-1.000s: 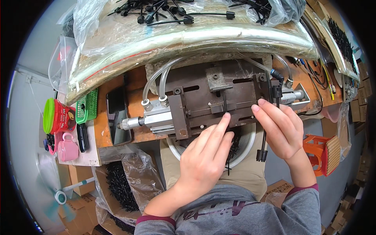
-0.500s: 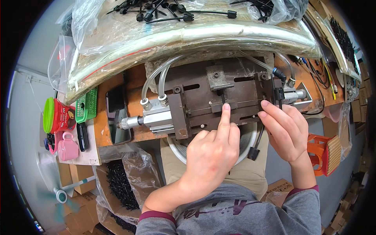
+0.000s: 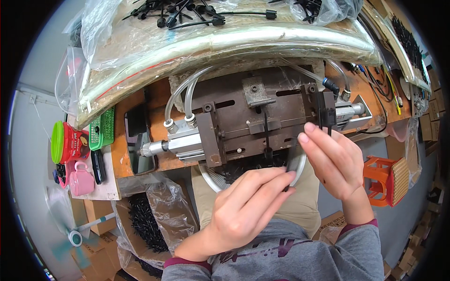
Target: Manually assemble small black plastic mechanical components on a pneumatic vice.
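Note:
My left hand (image 3: 251, 210) has its fingers closed around the lower end of a thin black rod-shaped piece (image 3: 294, 161), smeared by motion. The rod runs up toward the fingertips of my right hand (image 3: 336, 164), which are pressed together. Just behind those fingers stands another black piece (image 3: 329, 117) with a blocky end; its lower part is hidden by the hand. A further black rod (image 3: 267, 133) lies across the small block at the middle of the brown metal fixture (image 3: 229, 89), its thick end hanging over the front edge.
Silver cylinders (image 3: 185, 143) with clear hoses flank the fixture. A white tub (image 3: 208, 178) with black pieces sits below it. Beyond, a plastic-covered ledge (image 3: 225, 44) bears more pieces. A phone (image 3: 140, 140), green basket (image 3: 105, 129) and pink mug (image 3: 82, 180) are leftward; an orange stool (image 3: 382, 182) is rightward.
My left hand has drawn back from the fixture's centre and changed from a pointing finger to a closed grip on the rod. A black rod now hangs over the fixture's front edge.

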{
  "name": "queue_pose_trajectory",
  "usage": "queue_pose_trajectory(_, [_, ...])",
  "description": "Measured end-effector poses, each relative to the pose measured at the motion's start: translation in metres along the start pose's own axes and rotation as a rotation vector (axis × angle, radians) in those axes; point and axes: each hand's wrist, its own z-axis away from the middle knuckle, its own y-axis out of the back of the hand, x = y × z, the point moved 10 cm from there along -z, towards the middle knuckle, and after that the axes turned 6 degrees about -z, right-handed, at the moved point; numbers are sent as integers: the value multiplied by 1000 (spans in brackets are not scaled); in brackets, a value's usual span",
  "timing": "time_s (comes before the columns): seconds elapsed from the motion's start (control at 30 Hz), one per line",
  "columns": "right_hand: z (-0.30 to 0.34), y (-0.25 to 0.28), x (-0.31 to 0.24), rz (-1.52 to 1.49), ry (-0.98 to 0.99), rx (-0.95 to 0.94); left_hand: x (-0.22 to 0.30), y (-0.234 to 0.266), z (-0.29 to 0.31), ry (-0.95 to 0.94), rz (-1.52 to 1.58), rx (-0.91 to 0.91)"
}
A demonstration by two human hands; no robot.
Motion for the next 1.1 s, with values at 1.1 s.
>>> queue_pose_trajectory(1.1, [15, -4, 25, -380, -452, 78, -32, -11, 8, 143, -217, -15])
